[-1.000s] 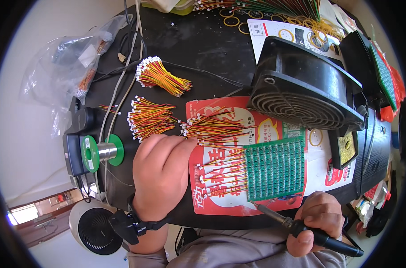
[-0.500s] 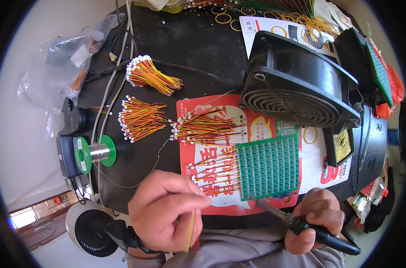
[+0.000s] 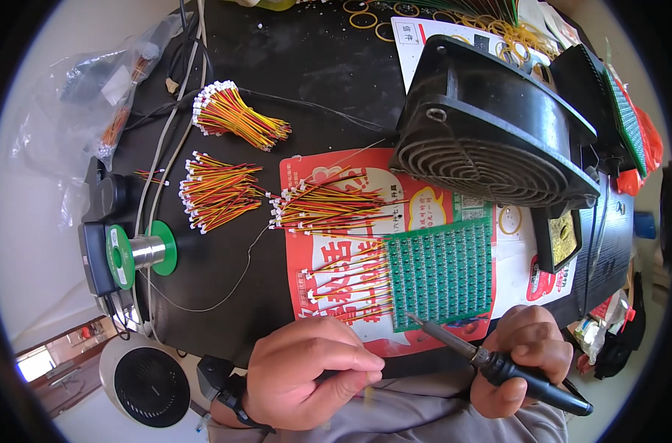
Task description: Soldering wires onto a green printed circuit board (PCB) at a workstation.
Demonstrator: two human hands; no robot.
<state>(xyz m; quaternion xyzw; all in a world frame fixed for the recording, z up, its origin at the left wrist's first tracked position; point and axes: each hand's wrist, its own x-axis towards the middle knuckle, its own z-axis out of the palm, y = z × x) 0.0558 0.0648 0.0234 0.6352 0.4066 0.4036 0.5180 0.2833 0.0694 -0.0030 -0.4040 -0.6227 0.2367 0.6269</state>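
My right hand [image 3: 524, 362] is wrapped around the black handle of a soldering iron [image 3: 509, 373]. Its tip points left and reaches the lower left corner of a green circuit board panel [image 3: 443, 277]; whether it touches, I cannot tell. To the left of the iron, my left hand [image 3: 314, 373] is closed in a pinch, with a faint yellow smear of a wire lead [image 3: 368, 397] below the fingertips. Several red-and-yellow wire leads [image 3: 347, 284] with white connectors run from the panel's left edge. More loose leads [image 3: 328, 207] lie above them on a red printed sheet [image 3: 295, 255].
Two bundles of leads [image 3: 240, 118] [image 3: 221, 192] lie left of the sheet. A green solder spool [image 3: 140, 255] stands farther left, its solder strand trailing right. A big black fan [image 3: 491, 125] sits behind the panel, beside a yellow sponge in a holder [image 3: 563, 240]. Cables cross the table's left side.
My left hand has moved right, nearer the iron, and its fingers now point right. The yellow wire that hung below it is now only a blur. The iron's tip has shifted slightly up and left.
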